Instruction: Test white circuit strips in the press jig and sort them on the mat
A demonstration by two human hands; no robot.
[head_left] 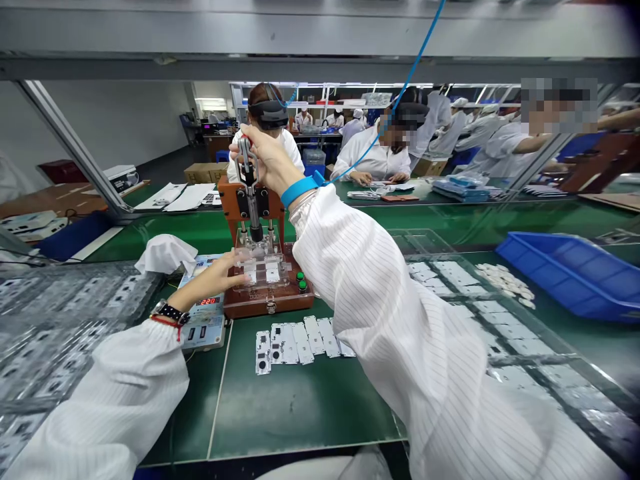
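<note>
A brown test fixture (pixel 267 303) with an upright orange-brown frame stands in front of me. My right hand (pixel 265 157) is wrapped round the raised handle of its metal toggle clamp (pixel 249 175), a blue strap on the wrist. Low on the fixture, my left hand (pixel 223 273) reaches in from the left. Its fingers are apart and stretched out at the edge of the clear plastic plate (pixel 265 273), where small white boards (pixel 273 272) show. I cannot make out anything held in it. Nearer to me lies a row of white circuit boards (pixel 303 340).
A pale blue meter box (pixel 205 327) with red digits sits left of the fixture. Clear trays of boards lie at left (pixel 75 313) and right (pixel 500 320). At far right is a blue bin (pixel 575 280) beside white pieces (pixel 507 283). Co-workers (pixel 375 157) sit opposite.
</note>
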